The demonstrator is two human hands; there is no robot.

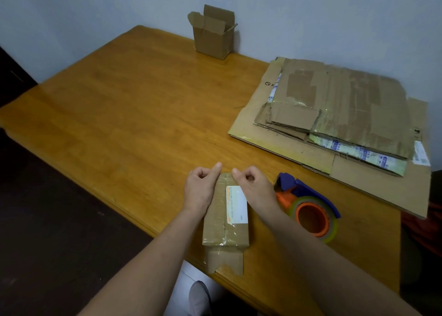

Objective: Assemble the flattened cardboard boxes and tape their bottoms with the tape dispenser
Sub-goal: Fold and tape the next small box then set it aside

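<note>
Cardboard box (221,227) lies at the near edge of the tabletop (119,105), its long axis running from the person toward the far edge, with one loose flap jutting over the near edge. Clear tape covers the seam along its upper face.

Both hands meet at the far end of the box. The left hand (200,190) and right hand (254,187) each have the fingers curled into the palm around nothing, thumbs stretched out and laid on the taped far end, apparently smoothing the strip down. The seam runs between the two wrists, so either hand could slide back along it.

The tape dispenser (308,208), blue with an orange core, rests just beside the box on its right, nearer the right hand, which would be the natural one to take it up.

A white label (236,204) with an orange stripe sits on the box; its print is too small to read. Flattened cardboard (339,114) is stacked toward the right edge, with blue-printed tape and a circular mark, none legible. An open small box (212,38) stands upright at the far edge.
</note>
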